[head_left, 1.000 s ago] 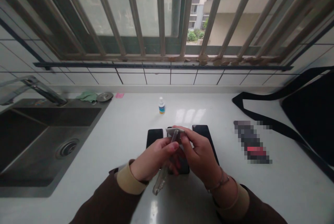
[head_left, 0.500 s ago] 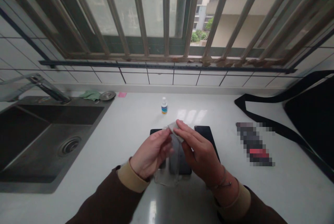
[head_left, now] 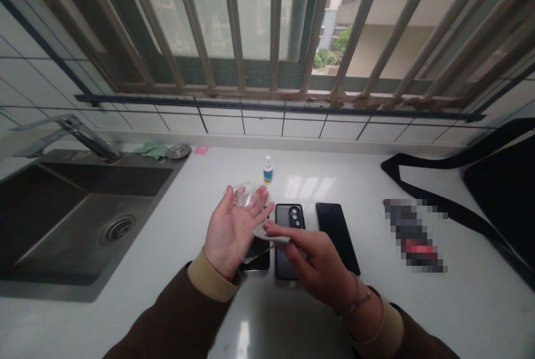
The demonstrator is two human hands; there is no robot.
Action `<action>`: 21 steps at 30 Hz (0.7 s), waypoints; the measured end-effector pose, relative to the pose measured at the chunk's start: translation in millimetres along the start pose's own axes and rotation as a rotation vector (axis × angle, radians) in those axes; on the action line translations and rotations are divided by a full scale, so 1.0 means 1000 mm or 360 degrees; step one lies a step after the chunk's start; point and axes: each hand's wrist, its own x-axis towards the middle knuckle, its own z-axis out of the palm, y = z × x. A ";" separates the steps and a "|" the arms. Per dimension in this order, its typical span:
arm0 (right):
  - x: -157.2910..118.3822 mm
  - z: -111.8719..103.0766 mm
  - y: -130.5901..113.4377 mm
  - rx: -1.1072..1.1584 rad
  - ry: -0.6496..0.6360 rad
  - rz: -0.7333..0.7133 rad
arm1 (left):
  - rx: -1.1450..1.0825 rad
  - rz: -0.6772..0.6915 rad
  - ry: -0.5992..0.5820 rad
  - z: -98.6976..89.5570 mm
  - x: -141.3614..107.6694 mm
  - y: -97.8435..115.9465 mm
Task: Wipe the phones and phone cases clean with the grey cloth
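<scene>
- I find the clear case [head_left: 247, 197] up off the counter [head_left: 200, 314], at the left hand [head_left: 234, 231]; its edges are hard to trace.
- Left fingers: spread, palm up. I cannot tell whether they grip the case or merely support it.
- Right hand [head_left: 309, 253]: thumb and fingers pinch a folded grey cloth [head_left: 270, 232] close to the left fingertips.
- Progress: I judge the handling of case and cloth to be under way, unfinished, since both are off the counter. How much of the case the cloth has covered does not show.
- Below: a black phone [head_left: 259, 260], partly hidden by the left hand; a dark case with a camera cutout [head_left: 285, 253], partly hidden by the right; another black phone [head_left: 337, 239] just beside it.
- Beyond: a small bottle [head_left: 268, 170] stands upright, near the left fingertips in my view.
- Outward: sink [head_left: 137, 270] left, black strap [head_left: 412, 183] right, neither obstructing.
</scene>
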 end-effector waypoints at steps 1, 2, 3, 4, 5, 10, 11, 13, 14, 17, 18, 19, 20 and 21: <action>0.001 0.000 0.002 0.0084 0.0096 0.0147 | 0.0009 -0.0029 -0.0007 0.000 -0.001 -0.001; 0.002 -0.002 0.004 0.0200 0.0221 0.0293 | 0.0029 -0.0067 -0.0013 0.000 -0.002 -0.002; 0.003 -0.004 0.007 0.0343 0.0369 0.0425 | 0.0059 -0.0110 -0.0019 -0.001 -0.003 -0.003; 0.004 -0.007 0.010 0.0497 0.0528 0.0526 | 0.0099 -0.0164 -0.0035 -0.001 -0.004 -0.004; 0.006 -0.011 0.013 0.0626 0.0695 0.0585 | 0.0145 -0.0231 -0.0071 -0.002 -0.005 -0.005; 0.008 -0.027 0.012 -0.0012 0.1081 0.0309 | 0.0292 -0.0624 -0.0389 -0.003 -0.012 -0.020; 0.008 -0.026 0.011 -0.0243 0.0968 0.0186 | 0.0288 -0.0663 -0.0430 -0.002 -0.013 -0.025; 0.008 -0.019 0.013 -0.0543 0.0599 -0.0064 | 0.0234 -0.0680 -0.0454 -0.001 -0.014 -0.033; 0.008 -0.014 0.015 -0.0626 0.0403 -0.0169 | 0.0191 -0.0661 -0.0432 -0.001 -0.014 -0.036; 0.009 0.001 0.021 -0.0761 -0.0001 -0.0366 | 0.0128 -0.0550 -0.0226 0.000 -0.010 -0.037; 0.009 0.004 0.022 -0.0770 -0.0093 -0.0421 | 0.0142 -0.0510 -0.0144 -0.001 -0.008 -0.035; 0.009 0.007 0.021 -0.0763 -0.0181 -0.0477 | 0.0163 -0.0478 -0.0079 -0.002 -0.006 -0.032; 0.008 0.008 0.020 -0.0745 -0.0266 -0.0533 | 0.0175 -0.0450 -0.0033 -0.004 -0.004 -0.029; 0.008 0.008 0.017 -0.0720 -0.0344 -0.0582 | 0.0175 -0.0417 0.0001 -0.005 -0.003 -0.025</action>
